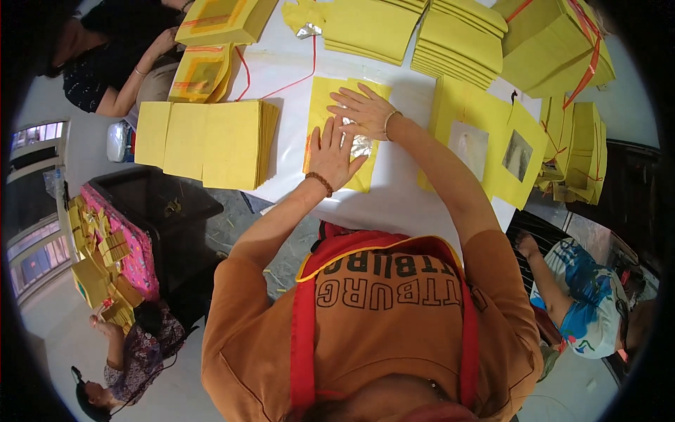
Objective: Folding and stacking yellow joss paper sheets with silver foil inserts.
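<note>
White table (415, 200) bears yellow paper stacks (211, 141); one foil-centred sheet (344, 133).

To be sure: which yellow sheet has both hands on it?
The single yellow sheet at the table's middle, under left hand and right hand; the others lie untouched.

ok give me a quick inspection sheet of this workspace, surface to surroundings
surface: white table, mostly covered with paper
job's things: yellow sheet with a silver foil square, flat under both hands
clutter: yellow paper stacks at left and along the far edge, some tied with red string; two foil-faced sheets at right
grippers: left hand and right hand pressed flat on the sheet, holding nothing
cables: nothing seen
surroundings: other people seated around the table; black bin at left
</note>
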The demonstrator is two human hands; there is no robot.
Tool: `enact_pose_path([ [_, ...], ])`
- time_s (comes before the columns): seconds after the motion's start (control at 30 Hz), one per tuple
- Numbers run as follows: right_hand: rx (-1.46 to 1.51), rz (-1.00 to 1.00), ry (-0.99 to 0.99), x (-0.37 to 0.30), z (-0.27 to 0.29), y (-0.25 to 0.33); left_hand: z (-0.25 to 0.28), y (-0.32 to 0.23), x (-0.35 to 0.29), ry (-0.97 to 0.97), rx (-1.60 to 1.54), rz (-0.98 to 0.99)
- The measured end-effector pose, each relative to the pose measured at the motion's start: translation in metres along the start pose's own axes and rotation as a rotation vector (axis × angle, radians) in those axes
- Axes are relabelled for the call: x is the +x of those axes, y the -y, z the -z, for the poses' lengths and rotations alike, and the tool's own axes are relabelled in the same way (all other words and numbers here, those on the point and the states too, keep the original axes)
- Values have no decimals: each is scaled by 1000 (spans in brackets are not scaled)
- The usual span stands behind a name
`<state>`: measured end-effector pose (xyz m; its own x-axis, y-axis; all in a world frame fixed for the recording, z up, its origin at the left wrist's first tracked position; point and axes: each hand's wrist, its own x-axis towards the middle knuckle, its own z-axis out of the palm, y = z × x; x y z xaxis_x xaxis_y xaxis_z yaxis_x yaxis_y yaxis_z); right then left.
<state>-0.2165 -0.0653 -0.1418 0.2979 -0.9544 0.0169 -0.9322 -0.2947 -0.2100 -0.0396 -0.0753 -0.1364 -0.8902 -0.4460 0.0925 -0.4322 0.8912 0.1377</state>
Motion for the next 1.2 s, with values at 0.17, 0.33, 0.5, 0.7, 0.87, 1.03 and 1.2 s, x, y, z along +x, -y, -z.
enact_pose_path([
  [0.17,-24,64,38,-1,3,-33,-3,-3,-2,-10,-1,4],
  [0.33,-347,-336,-151,-7,26,-45,-1,-4,-4,0,-13,15],
  [0.5,-156,-292,-344,-22,21,21,-5,1,-4,-8,-8,7],
  [0.7,-14,-405,-319,-66,-10,72,-2,0,0,-26,9,-9],
  [0.87,-44,-547,-223,-67,-4,87,-7,-2,-2,0,45,-28],
  [1.03,562,-567,-380,-79,55,76,1,1,1,72,135,-15],
  [1.2,1273,-916,-1035,-187,120,67,33,-1,18,69,-26,-3],
])
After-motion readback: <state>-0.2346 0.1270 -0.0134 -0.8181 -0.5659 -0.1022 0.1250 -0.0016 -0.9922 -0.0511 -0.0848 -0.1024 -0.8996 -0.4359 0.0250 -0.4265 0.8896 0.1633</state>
